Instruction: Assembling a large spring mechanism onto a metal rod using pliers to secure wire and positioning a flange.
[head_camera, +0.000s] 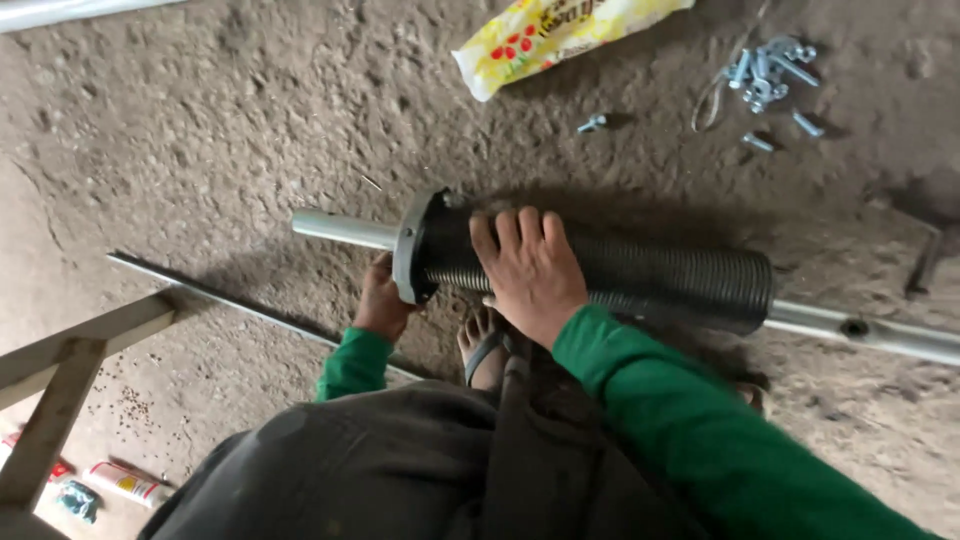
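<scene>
So the big coiled spring (640, 275) is lying sideways on the dirt floor (200, 150), threaded over a grey metal pipe (345, 229) that sticks out of both ends. The right hand (530, 270) sits flat on top of the spring near its left end, fingers spread and draped over the coils, palm pressing down, so that grip is open rather than wrapped around anything. The spring runs off to the right from under that hand, well past the wrist.

The left hand (382, 300) is tucked in low at the round grey end plate (408, 250) that caps the spring's left end. It's touching the plate's lower edge from below, but the fingers are hidden behind the plate, so I can't tell whether that grip is closed on it or just resting there.

The spring itself is dark, almost black, tightly wound with fine even coils, and thick compared with the pipe inside. The pipe has a small hole (853, 326) showing on the right stretch.

A sandalled foot (485, 345) is planted just below the spring between the two green sleeves. Further up the floor there's a scatter of bolts (770, 75) and a yellow snack bag (550, 35), both well apart from the hands.
</scene>
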